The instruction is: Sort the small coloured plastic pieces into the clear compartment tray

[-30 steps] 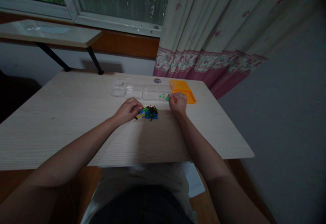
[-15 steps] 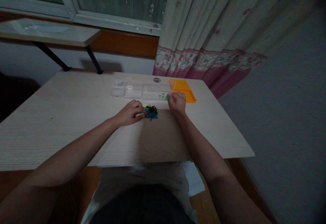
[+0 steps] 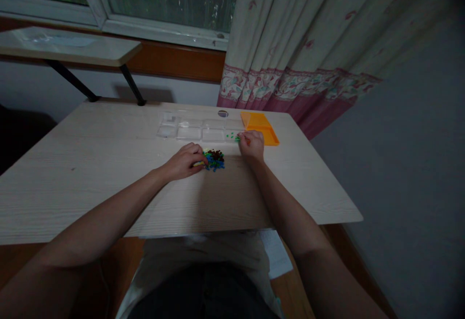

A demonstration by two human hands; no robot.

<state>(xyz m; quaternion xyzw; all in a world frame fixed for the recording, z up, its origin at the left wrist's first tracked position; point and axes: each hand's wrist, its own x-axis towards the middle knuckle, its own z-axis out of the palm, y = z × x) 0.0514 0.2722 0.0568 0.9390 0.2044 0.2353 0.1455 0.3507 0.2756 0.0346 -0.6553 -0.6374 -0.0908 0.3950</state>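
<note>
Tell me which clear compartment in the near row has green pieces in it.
The rightmost compartment, beside the right hand. Green pieces show in it; none show in the other three compartments.

The pieces [image 3: 217, 160] are blue, green, brown, yellow — the case [image 3: 271, 138] orange (the curtain [image 3: 290, 83] floral).
</note>
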